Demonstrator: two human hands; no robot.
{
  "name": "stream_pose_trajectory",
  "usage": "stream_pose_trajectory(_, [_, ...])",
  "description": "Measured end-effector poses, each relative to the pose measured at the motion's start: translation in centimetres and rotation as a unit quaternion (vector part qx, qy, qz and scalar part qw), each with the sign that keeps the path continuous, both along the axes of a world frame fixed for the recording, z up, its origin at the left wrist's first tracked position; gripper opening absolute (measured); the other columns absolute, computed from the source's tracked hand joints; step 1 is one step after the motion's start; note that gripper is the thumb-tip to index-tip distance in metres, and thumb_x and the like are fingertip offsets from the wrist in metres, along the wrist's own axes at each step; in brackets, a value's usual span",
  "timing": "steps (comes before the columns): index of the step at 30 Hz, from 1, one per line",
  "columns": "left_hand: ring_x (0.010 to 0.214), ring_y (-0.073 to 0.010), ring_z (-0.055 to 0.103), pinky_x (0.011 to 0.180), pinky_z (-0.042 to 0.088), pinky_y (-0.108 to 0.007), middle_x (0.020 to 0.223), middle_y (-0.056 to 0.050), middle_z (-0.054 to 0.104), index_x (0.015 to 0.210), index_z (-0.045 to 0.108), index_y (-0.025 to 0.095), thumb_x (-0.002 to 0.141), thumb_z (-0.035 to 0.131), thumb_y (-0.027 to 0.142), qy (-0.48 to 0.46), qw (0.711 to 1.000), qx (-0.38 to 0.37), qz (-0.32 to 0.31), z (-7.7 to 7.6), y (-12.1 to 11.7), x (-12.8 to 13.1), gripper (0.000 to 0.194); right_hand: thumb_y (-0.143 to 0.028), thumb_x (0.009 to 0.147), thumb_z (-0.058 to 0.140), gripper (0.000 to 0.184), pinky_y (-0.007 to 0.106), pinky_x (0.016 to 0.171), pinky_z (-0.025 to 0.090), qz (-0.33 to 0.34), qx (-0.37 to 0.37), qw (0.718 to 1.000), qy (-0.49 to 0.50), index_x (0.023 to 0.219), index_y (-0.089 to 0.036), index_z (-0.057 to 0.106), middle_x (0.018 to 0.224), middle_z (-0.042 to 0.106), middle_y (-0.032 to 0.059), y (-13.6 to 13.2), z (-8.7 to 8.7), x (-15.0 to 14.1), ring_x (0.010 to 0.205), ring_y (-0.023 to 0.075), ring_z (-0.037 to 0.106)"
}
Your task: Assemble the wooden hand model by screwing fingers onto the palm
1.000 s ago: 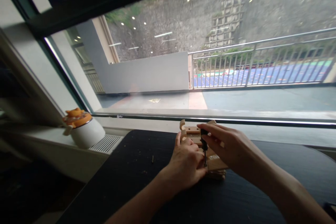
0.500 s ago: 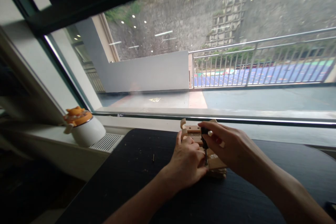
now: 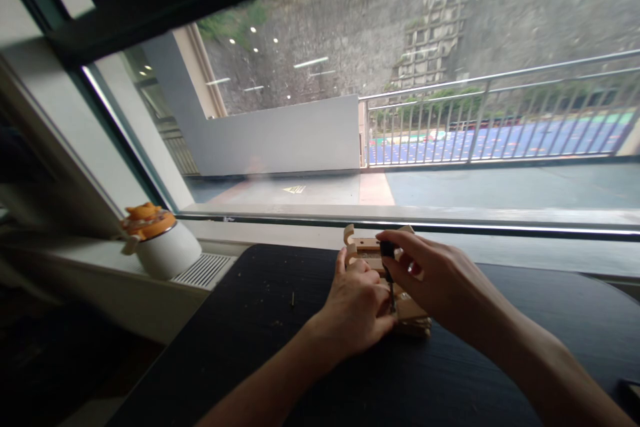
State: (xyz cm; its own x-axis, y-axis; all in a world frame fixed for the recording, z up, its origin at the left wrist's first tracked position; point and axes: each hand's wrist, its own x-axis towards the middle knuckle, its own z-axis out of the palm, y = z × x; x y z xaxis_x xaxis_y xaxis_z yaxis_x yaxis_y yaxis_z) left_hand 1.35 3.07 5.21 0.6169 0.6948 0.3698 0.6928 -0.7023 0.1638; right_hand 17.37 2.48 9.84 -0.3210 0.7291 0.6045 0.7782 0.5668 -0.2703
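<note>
A small wooden assembly (image 3: 413, 309) of pale slats and curved pieces rests on the dark table. My right hand (image 3: 429, 271) grips the black handle of a screwdriver (image 3: 387, 251), whose thin shaft points down at the near part of the wood. Across the left side of the assembly lies my left hand (image 3: 357, 300), its fingers curled against the wood and steadying it near the screwdriver tip. Both hands hide much of the assembly. The exact contact at the tip is too small to make out. A loose screw (image 3: 293, 300) is on the table left of my left hand.
The black table (image 3: 240, 347) meets a window sill and large window. At the left, a white pot with an orange animal-shaped lid (image 3: 167, 250) stands on the ledge beside a vent grille (image 3: 204, 271). A dark object (image 3: 629, 392) sits at the right table edge.
The screwdriver handle has turned slightly in my right hand, and the fingers have shifted a little. My left hand stays in place on the wood.
</note>
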Motion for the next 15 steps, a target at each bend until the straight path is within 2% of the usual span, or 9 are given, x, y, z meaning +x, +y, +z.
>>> stream_pose_trajectory(5, [0.100, -0.0238, 0.053, 0.110, 0.010, -0.053, 0.087, -0.003, 0.068, 0.080, 0.069, 0.023, 0.078, 0.064, 0.039, 0.006, 1.000, 0.008, 0.001, -0.01, 0.08, -0.02, 0.017, -0.029, 0.086, 0.050, 0.024, 0.022, 0.047, 0.037, -0.016, 0.019, 1.000, -0.008, 0.106, -0.023, 0.062, 0.067, 0.067, -0.0006, 0.45, -0.11, 0.16, 0.049, 0.0128, 0.057])
stream_pose_trajectory(9, [0.099, -0.0235, 0.053, 0.111, 0.011, -0.052, 0.087, -0.002, 0.067, 0.077, 0.068, 0.022, 0.077, 0.065, 0.038, 0.012, 1.000, 0.012, 0.000, 0.06, 0.12, -0.03, 0.017, -0.031, 0.085, 0.052, 0.023, 0.023, 0.048, 0.037, -0.038, 0.007, 0.999, -0.014, 0.103, -0.021, 0.061, 0.070, 0.067, 0.0014, 0.45, 0.10, 0.30, 0.052, 0.0138, 0.058])
stream_pose_trajectory(15, [0.099, -0.0229, 0.053, 0.111, 0.009, -0.052, 0.089, -0.002, 0.068, 0.077, 0.068, 0.022, 0.078, 0.064, 0.038, 0.010, 1.000, 0.000, 0.003, 0.31, -0.06, -0.05, 0.016, -0.027, 0.086, 0.049, 0.025, 0.023, 0.051, 0.039, -0.007, -0.025, 1.000, 0.004, 0.108, -0.024, 0.060, 0.069, 0.068, -0.0009, -0.10, 0.07, 0.09, 0.054, 0.0137, 0.060])
